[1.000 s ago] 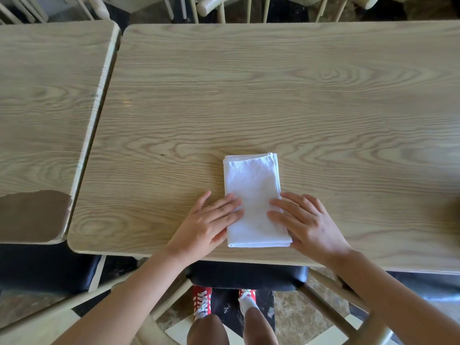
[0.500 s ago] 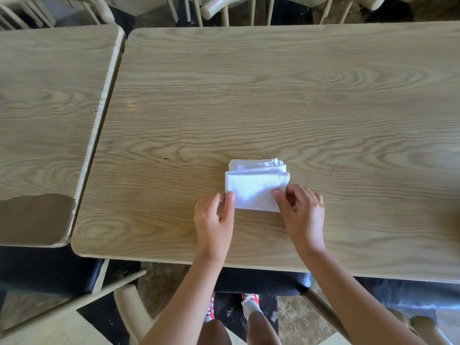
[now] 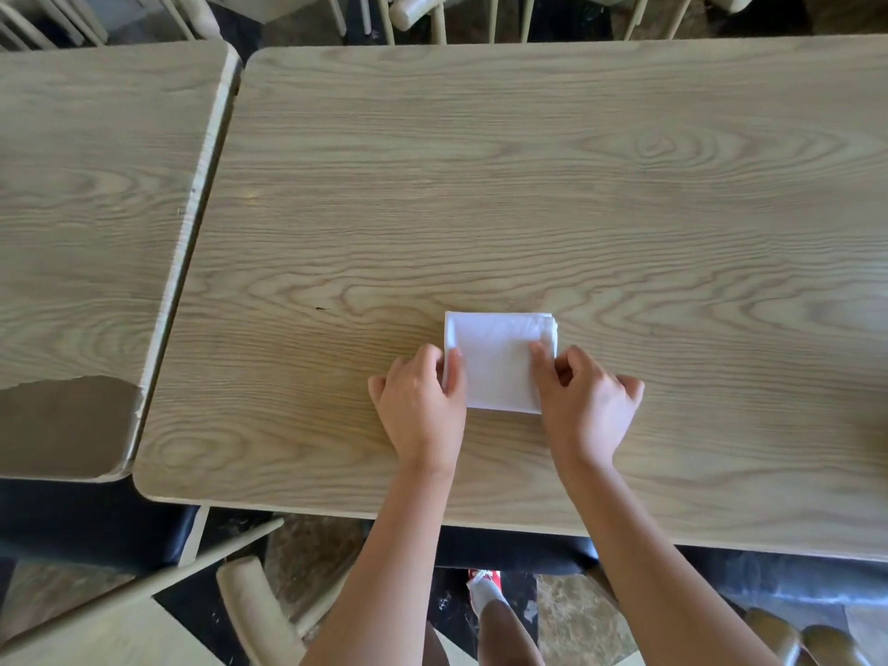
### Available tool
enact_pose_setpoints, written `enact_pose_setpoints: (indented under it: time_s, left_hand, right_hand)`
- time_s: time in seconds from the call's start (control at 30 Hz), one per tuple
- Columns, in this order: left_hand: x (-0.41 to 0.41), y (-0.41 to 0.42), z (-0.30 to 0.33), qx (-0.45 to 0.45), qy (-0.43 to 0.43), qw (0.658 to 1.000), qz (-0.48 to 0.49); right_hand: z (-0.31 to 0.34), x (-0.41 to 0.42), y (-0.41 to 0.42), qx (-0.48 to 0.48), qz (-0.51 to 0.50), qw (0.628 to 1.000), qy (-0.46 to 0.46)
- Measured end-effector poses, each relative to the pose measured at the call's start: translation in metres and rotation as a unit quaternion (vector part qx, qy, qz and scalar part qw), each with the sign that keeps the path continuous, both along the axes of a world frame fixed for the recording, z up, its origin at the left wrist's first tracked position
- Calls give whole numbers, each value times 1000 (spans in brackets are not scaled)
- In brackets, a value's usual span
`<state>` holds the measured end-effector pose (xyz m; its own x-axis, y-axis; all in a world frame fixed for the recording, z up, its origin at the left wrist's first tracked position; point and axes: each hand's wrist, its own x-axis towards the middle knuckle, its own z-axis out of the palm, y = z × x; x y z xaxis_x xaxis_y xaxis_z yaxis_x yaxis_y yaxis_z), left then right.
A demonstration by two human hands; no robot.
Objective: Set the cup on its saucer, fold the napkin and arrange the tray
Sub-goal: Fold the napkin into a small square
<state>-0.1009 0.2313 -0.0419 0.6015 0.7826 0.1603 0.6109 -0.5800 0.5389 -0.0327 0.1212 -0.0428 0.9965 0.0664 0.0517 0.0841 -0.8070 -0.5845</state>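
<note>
A white napkin (image 3: 497, 360) lies folded into a small, nearly square pad on the wooden table (image 3: 528, 185), near its front edge. My left hand (image 3: 420, 406) pinches the pad's left edge between thumb and fingers. My right hand (image 3: 584, 401) grips the right edge the same way, thumb on top. Both hands rest low on the tabletop. No cup, saucer or tray is in view.
A second wooden table (image 3: 96, 209) stands close on the left, with a chipped front corner (image 3: 67, 425). Pale wooden chairs (image 3: 432, 16) line the far side. Another chair (image 3: 250, 603) stands below the table's front edge beside my legs.
The long folded napkin has been doubled away from me into a small square. Both hands went from lying flat on its near end to gripping the square's two sides.
</note>
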Motion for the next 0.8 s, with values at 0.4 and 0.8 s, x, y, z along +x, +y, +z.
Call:
enact_pose_setpoints:
  time_s: [0.4, 0.8]
  left_hand:
    - [7, 13, -9, 131, 42, 953, -269]
    - [9, 34, -12, 148, 158, 899, -381]
  right_hand:
    - [1, -2, 11, -133, 208, 962, -119]
    - [-5, 20, -4, -176, 336, 924, -38]
